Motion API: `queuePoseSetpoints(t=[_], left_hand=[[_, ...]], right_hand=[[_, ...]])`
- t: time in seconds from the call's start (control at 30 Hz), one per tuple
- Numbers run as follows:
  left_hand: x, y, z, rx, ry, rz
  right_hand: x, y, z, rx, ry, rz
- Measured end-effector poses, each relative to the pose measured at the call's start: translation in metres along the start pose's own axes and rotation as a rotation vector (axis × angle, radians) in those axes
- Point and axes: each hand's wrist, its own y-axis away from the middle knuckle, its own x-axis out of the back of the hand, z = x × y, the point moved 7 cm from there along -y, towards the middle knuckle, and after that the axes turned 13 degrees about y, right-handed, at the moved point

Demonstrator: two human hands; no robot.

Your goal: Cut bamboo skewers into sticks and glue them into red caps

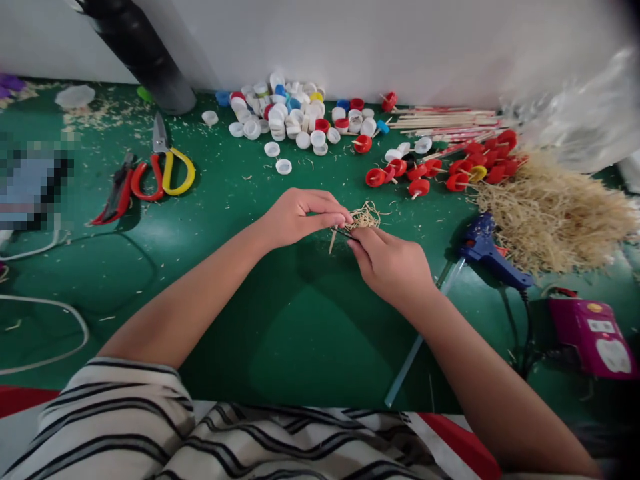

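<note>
Both hands meet over the middle of the green table. My left hand (pixel 306 217) pinches part of a small tangle of pale straw-like fibre (pixel 367 215), thumb and fingers pressed together. My right hand (pixel 393 260) is closed at the near side of the tangle, its fingers round a thin dark item (pixel 344 233) that points toward my left fingertips; what it is cannot be made out. A short pale strand (pixel 333 241) hangs below my left fingertips. The fingers hide part of the fibre.
Bottle caps (pixel 290 120) lie at the back, with red caps on sticks (pixel 457 167) to their right. Scissors (pixel 163 160) and red-handled pliers (pixel 117 193) lie left. A blue glue gun (pixel 493 250), a fibre heap (pixel 555 213) and a purple box (pixel 593 337) sit right. A dark bottle (pixel 145 57) stands back left.
</note>
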Motion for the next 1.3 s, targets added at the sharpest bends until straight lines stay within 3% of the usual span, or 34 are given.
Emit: queuePoseSetpoints(t=[0.13,0.3,0.67,1.3], left_hand=[[0.004,-0.001,0.000,0.000,-0.020,-0.014],[0.004,0.000,0.000,0.024,-0.035,-0.003],[0.011,0.002,-0.005,0.078,-0.069,0.060],[0.007,0.003,-0.008,0.067,-0.035,0.064]], right_hand=[[-0.001,-0.002,-0.005,-0.034,0.055,-0.128],[0.000,-0.002,-0.006,-0.040,0.037,-0.193],[-0.015,0.005,-0.006,-0.037,0.018,-0.266],[-0.016,0.022,-0.006,-0.039,0.117,-0.307]])
